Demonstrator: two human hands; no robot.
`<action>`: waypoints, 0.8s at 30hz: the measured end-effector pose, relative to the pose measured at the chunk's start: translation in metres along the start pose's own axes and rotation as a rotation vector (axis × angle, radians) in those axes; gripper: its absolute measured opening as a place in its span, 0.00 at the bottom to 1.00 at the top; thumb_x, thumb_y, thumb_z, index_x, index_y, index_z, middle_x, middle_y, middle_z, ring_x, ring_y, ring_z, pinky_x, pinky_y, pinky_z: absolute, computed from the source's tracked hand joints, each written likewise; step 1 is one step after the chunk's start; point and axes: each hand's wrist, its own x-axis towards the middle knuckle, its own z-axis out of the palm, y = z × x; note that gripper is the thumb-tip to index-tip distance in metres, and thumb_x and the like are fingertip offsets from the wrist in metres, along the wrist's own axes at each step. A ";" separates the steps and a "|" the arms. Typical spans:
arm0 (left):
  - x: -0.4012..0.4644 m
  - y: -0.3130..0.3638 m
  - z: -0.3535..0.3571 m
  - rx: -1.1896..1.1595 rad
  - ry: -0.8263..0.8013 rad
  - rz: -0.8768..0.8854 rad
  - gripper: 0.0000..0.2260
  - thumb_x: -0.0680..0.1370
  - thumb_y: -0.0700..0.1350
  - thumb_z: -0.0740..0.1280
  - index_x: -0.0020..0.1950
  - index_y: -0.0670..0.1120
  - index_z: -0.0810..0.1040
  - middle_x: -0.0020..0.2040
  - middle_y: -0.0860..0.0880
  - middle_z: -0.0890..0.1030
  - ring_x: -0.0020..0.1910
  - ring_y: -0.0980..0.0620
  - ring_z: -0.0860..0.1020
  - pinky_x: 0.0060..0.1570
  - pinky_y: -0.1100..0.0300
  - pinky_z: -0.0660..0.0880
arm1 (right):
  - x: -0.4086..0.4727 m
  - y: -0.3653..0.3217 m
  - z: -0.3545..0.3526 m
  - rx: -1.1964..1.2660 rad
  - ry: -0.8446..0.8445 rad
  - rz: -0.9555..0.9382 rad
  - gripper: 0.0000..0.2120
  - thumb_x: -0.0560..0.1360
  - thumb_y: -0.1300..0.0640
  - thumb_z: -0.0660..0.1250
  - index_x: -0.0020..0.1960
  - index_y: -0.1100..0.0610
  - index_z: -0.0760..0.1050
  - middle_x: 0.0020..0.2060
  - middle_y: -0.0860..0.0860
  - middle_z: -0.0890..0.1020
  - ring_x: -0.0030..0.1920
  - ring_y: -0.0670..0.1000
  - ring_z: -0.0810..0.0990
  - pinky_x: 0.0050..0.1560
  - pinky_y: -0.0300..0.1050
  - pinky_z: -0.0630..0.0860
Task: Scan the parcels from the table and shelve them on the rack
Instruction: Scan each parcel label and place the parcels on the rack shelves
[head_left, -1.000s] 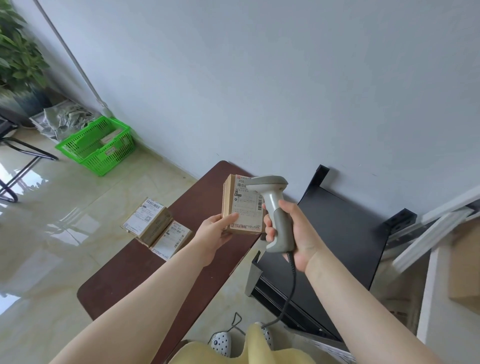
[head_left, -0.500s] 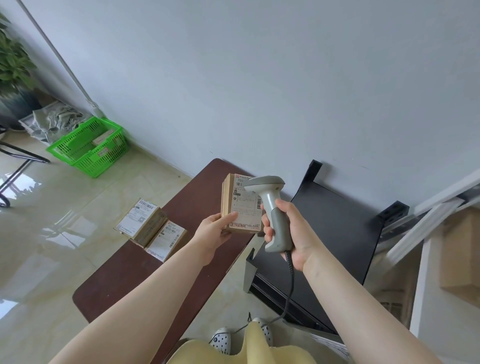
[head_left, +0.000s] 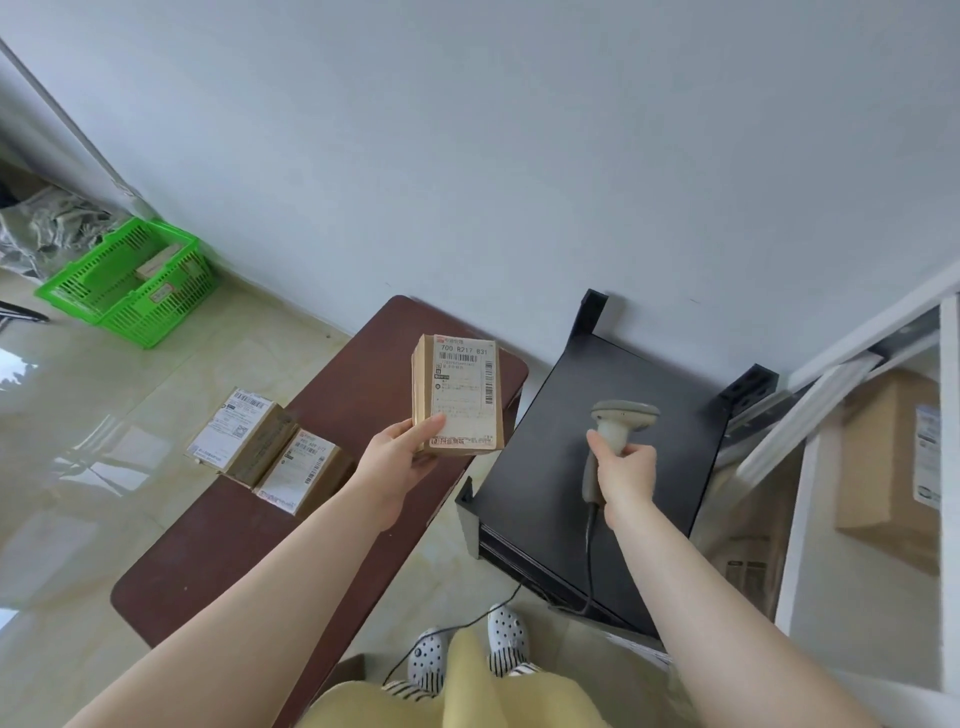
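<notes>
My left hand (head_left: 404, 457) grips a small brown parcel (head_left: 460, 395) by its lower left corner, holding it upright above the dark brown table (head_left: 218, 551) with its white label facing me. My right hand (head_left: 626, 467) holds a grey corded barcode scanner (head_left: 618, 418) by the handle, over a black shelf (head_left: 587, 467), well to the right of the parcel. Two more labelled parcels (head_left: 244, 436) (head_left: 304, 470) lie side by side at the table's left edge.
A white rack (head_left: 810, 499) at the right holds a large cardboard box (head_left: 883, 462). On the shiny tiled floor at the far left stands a green plastic basket (head_left: 124, 283) with boxes in it. The scanner cable hangs down toward my feet.
My right hand has carried the scanner away from the parcel's label, to the right and down over the black shelf. The parcel's whole label now shows.
</notes>
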 end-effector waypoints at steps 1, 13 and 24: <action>-0.002 0.000 0.004 0.001 -0.014 0.002 0.16 0.80 0.46 0.70 0.66 0.42 0.78 0.55 0.46 0.86 0.57 0.50 0.84 0.66 0.52 0.76 | 0.006 0.005 -0.002 0.003 0.025 0.016 0.23 0.76 0.48 0.72 0.60 0.60 0.68 0.53 0.55 0.77 0.51 0.58 0.77 0.51 0.50 0.72; -0.020 -0.002 0.042 0.038 -0.064 0.019 0.11 0.81 0.44 0.68 0.62 0.43 0.79 0.52 0.48 0.87 0.51 0.52 0.86 0.49 0.63 0.82 | 0.033 0.028 0.001 -0.041 0.000 0.023 0.18 0.76 0.55 0.72 0.58 0.62 0.69 0.50 0.55 0.77 0.49 0.56 0.76 0.47 0.46 0.69; -0.039 -0.019 0.055 -0.021 -0.014 0.030 0.07 0.82 0.45 0.68 0.58 0.45 0.80 0.50 0.50 0.88 0.51 0.54 0.85 0.61 0.58 0.78 | 0.033 0.032 -0.009 -0.151 0.022 0.009 0.25 0.74 0.51 0.73 0.62 0.61 0.67 0.58 0.56 0.76 0.54 0.59 0.77 0.55 0.53 0.74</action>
